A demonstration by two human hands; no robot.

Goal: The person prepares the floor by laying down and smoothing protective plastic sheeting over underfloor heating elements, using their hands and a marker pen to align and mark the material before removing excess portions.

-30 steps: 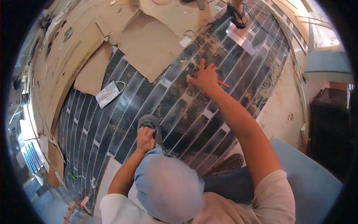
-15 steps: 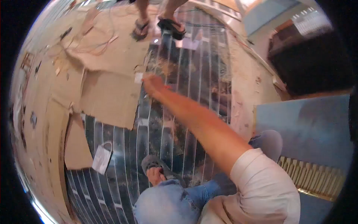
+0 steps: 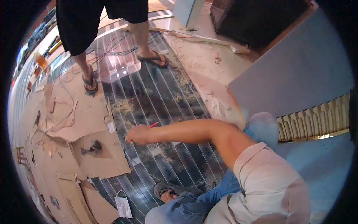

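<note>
My right hand (image 3: 138, 134) is closed above the dark striped floor sheeting (image 3: 149, 97), near the cardboard's right edge. A thin red pen-like stick (image 3: 154, 124) pokes out on its wrist side, with a bit of red at the fingers too. Whether it is a pen or a pencil does not show. A small white card-like piece (image 3: 111, 127) lies on the cardboard (image 3: 106, 156), just left of my fingers and apart from them. Beside my grey clog (image 3: 164, 188), a patch of skin (image 3: 170, 195) may be my left hand's fingers; my knee hides the rest.
Ahead, a person in dark shorts and flip-flops (image 3: 152, 59) straddles the sheeting. Loose wires (image 3: 112, 48) run around those feet. A white face mask (image 3: 123, 207) lies at lower left. On the right are a blue-grey panel (image 3: 283, 71) and a dark box (image 3: 257, 22).
My right hand has drawn back from the white piece, which stays on the cardboard. The whole view has shifted, showing more of the person ahead.
</note>
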